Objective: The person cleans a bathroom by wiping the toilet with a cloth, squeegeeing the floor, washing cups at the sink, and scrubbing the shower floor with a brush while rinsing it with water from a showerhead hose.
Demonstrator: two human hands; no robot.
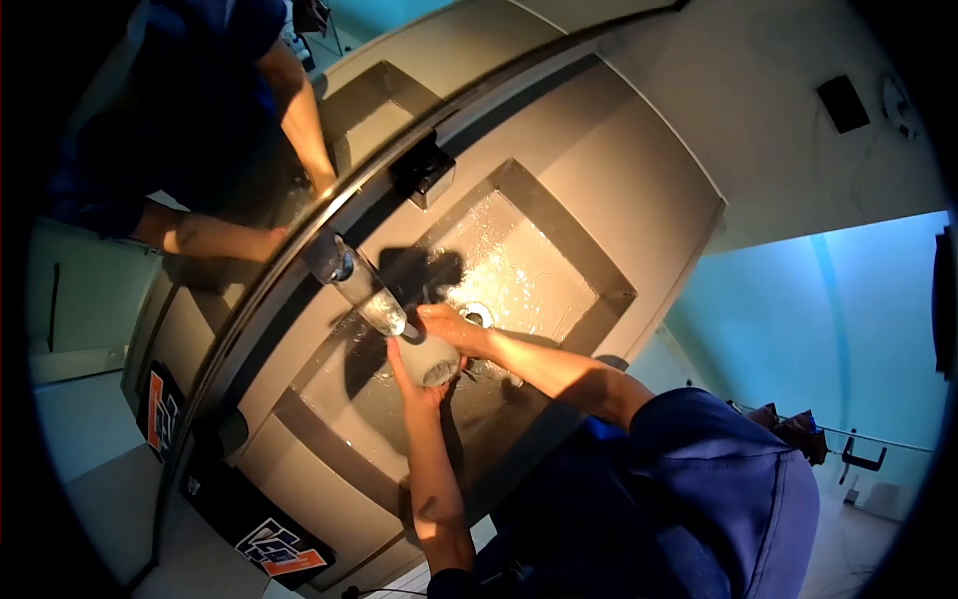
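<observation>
Both of my hands are in the sink (544, 235) below the faucet (371, 298), around a pale, rounded vessel (425, 357), maybe a cup or bowl. A dark round mark shows on the side of the vessel towards me. My left hand (417, 387) holds it from the lower side, with the thumb along its edge. Across its upper side lies my right hand (451, 327), fingers near the faucet's spout. Wet, shining ripples cover the sink floor, and the round drain (477, 315) shows beside my right wrist.
A black box (424, 172) stands on the counter behind the sink. A dark cup-like object (222, 431) and a black item with an orange and white logo (279, 549) are at the left. The long mirror (210, 329) reflects my arms. A glass panel (828, 319) is at right.
</observation>
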